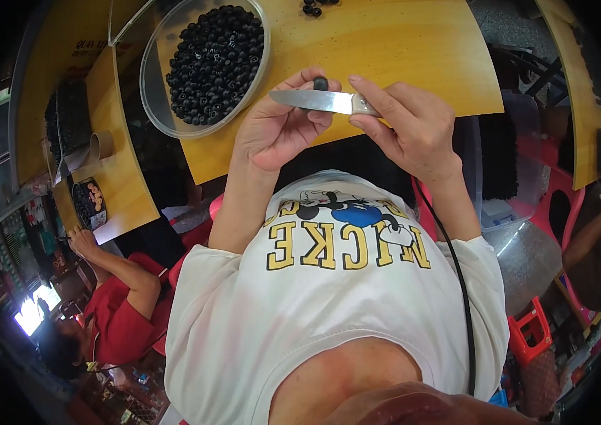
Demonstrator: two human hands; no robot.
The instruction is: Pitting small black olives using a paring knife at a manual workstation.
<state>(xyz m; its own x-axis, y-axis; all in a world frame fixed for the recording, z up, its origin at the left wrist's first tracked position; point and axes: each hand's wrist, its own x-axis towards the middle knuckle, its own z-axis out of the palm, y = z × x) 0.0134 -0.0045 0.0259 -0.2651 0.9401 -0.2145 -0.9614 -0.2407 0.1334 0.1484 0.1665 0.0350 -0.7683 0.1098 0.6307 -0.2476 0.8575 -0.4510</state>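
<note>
My right hand (414, 124) is closed round the pale handle of a small knife (318, 100), its blade pointing left. Between the thumb and fingers of my left hand (286, 124) is a small round black piece (320, 83). The blade crosses in front of the left fingers, just below that piece; whether it touches the piece I cannot tell. Up and to the left, a clear round plastic tub (266, 53) holds a heap of similar black pieces (215, 64), some showing round holes.
The tub stands on a yellow wooden table (385, 42), where a few black pieces (315, 7) lie at the far edge. At left, a person in red (127, 319) works at another table. A clear bin (520, 156) and a red stool (530, 329) are at right.
</note>
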